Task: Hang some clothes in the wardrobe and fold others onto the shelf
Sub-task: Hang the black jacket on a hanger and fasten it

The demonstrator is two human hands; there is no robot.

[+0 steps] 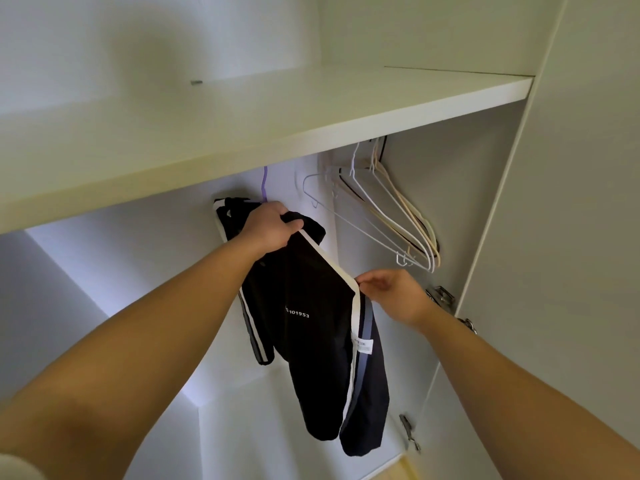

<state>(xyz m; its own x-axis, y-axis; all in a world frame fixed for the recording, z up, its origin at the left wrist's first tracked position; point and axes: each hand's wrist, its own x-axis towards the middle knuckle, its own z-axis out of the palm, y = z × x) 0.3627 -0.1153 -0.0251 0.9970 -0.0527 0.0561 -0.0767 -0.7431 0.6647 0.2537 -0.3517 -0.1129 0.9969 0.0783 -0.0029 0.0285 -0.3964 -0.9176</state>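
While the left hand (270,226) is gripping the trousers (311,289) atop the hanger (265,181), the right hand (394,294), at four o'clock, is pinching their stripe; tugging is probably risking them slipping off.

The white wardrobe shelf (311,109) bears one small grey piece (196,82) lying toward its back left.

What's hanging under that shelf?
Black trousers on a purple hanger, gripped at the top by the left hand; the right hand pinches their white-striped edge. Empty hangers hang to the right. The rail is hidden by the shelf.
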